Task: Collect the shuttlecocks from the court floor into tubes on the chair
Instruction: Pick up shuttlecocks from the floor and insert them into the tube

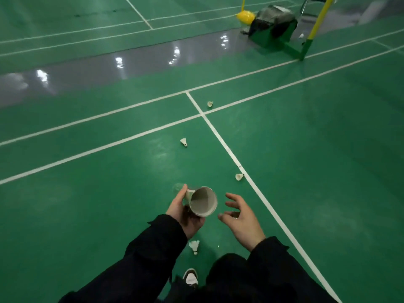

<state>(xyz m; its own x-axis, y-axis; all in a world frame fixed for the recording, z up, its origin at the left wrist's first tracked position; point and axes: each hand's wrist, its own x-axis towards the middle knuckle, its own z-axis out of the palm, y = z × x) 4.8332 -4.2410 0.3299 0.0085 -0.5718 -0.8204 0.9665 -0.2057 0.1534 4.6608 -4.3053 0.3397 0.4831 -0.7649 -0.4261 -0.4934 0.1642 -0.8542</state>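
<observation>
the left hand (185,212) is wrapped around a grey tube (202,202) whose open mouth faces the camera, and its inside looks empty as far as the dim view lets one tell, while the right hand (241,219) hovers just beside it with fingers spread, holding nothing. four shuttlecocks lie on the green court floor (87,215): one by the feet (194,246), one against the white line (239,176), one farther out (183,142), one near the line crossing (209,104). a yellow net post (320,18) stands far off.
</observation>
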